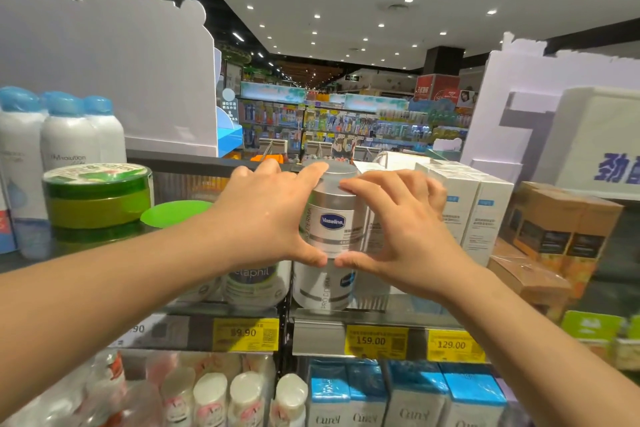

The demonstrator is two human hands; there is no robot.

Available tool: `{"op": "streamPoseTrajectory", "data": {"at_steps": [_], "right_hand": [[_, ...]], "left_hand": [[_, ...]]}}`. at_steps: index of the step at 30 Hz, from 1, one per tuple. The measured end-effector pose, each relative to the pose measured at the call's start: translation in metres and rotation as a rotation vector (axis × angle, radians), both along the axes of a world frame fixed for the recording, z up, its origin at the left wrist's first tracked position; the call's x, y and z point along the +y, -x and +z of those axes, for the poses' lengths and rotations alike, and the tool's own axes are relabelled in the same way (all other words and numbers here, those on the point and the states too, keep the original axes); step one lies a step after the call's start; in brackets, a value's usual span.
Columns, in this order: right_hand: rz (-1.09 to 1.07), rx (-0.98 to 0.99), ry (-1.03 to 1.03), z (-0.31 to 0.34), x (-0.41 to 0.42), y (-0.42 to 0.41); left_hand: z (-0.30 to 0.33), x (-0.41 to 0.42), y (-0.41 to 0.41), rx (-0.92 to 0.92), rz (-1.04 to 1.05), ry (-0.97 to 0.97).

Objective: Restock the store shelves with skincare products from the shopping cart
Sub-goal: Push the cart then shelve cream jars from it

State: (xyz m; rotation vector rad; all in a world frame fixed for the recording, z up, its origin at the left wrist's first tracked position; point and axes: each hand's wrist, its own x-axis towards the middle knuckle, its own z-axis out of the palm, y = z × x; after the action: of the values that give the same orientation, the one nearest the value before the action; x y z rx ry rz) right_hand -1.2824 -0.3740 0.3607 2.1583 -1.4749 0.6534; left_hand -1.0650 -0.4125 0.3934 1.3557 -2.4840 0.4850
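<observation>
A silver-lidded white Vaseline jar [331,218] stands stacked on a second Vaseline jar [323,288] on the top shelf [318,336]. My left hand [263,215] grips the upper jar from the left, fingers over the lid and thumb at its base. From the right, my right hand [398,229] holds the same jar, with fingertips on the lid edge and thumb under its bottom rim. A Cetaphil jar [256,282] sits just left of the lower jar, partly hidden by my left wrist.
White boxes [474,208] stand right of the jars, brown cartons [561,229] further right. A green jar [98,194] and white spray bottles [69,135] stand at the left. Curel boxes [398,399] and pink-labelled bottles [211,399] fill the shelf below. Yellow price tags [375,341] line the shelf edge.
</observation>
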Motion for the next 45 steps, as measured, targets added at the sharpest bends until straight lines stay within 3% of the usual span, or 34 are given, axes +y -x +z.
{"op": "streamPoseTrajectory", "data": {"at_steps": [14, 19, 25, 32, 45], "right_hand": [[0.020, -0.128, -0.024, -0.006, 0.000, -0.002], [0.109, -0.292, 0.035, -0.014, 0.016, -0.006], [0.118, -0.503, 0.109, -0.038, 0.048, -0.009], [0.060, -0.667, 0.206, -0.076, 0.091, -0.010], [-0.391, -0.880, 0.100, -0.171, 0.219, -0.011]], "left_hand": [[-0.002, 0.007, -0.008, 0.024, 0.030, 0.065], [0.003, 0.024, -0.022, 0.193, -0.010, 0.132], [-0.006, 0.051, -0.039, 0.460, -0.161, -0.048], [-0.034, 0.071, -0.060, 0.680, -0.421, -0.126], [-0.118, 0.095, -0.001, 0.689, -0.880, -0.576]]}}
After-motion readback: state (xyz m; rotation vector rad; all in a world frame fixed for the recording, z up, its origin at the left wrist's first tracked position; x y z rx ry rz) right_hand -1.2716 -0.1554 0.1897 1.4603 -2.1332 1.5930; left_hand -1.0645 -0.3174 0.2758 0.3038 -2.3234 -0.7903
